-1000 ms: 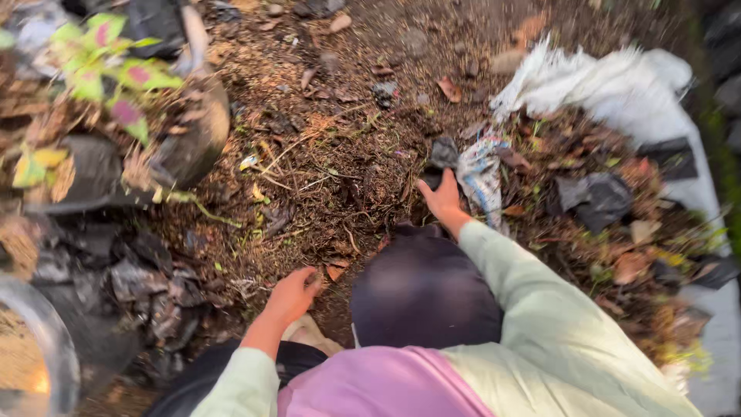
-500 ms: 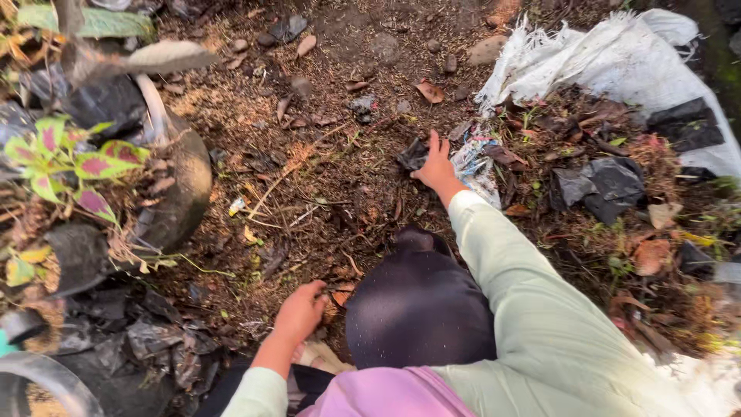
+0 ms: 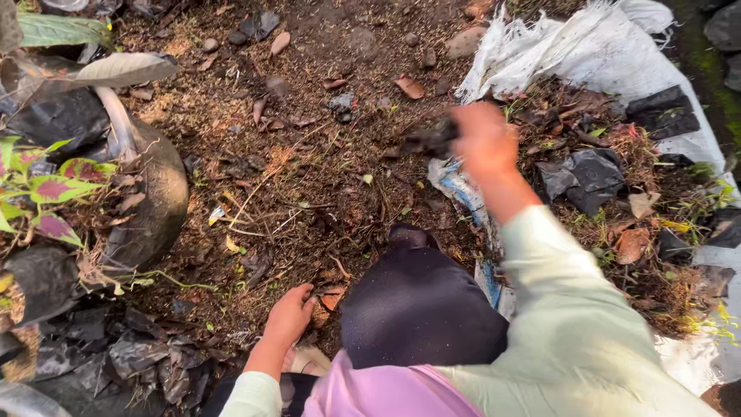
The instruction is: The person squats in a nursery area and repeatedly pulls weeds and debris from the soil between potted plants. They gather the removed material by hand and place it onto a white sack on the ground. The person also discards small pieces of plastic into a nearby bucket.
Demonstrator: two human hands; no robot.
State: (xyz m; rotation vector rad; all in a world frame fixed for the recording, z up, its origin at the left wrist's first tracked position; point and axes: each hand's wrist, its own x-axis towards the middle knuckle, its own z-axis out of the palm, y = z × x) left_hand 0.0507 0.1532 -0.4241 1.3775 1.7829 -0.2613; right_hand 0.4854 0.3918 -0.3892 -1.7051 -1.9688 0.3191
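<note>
— What have you got in your right hand (image 3: 486, 143)?

— A dark clump (image 3: 431, 139), black and ragged — it could be a scrap of torn plastic with soil on it, or a wad of damp debris; the motion blur keeps me from telling which. It sits lifted above the leaf-strewn ground (image 3: 309, 177), just left of the white woven sack (image 3: 587, 54) spread out with litter on it.

— How is your grip on it?

— Your fingers look pressed together around one end, with the clump sticking out to the left of the hand. The blur hides the fingertips, so I can't say how much of it is inside the grip.

— How would you expect it to handle?

— Light and soft, I'd judge — limp rather than stiff, and likely crumbly, so bits may drop off if you squeeze loosely. Take it around the bulk, not by a trailing edge; a thin edge of such stuff probably tears.

— And your left hand (image 3: 289, 316)?

— It rests low on the ground beside your dark-clad knee (image 3: 421, 309), fingers curled down against the soil and dry leaves, pinching nothing that I can see. Crumpled black plastic bags (image 3: 147, 359) lie just to its left, and a plant with pink-and-green leaves (image 3: 46, 189) stands further left.
</note>
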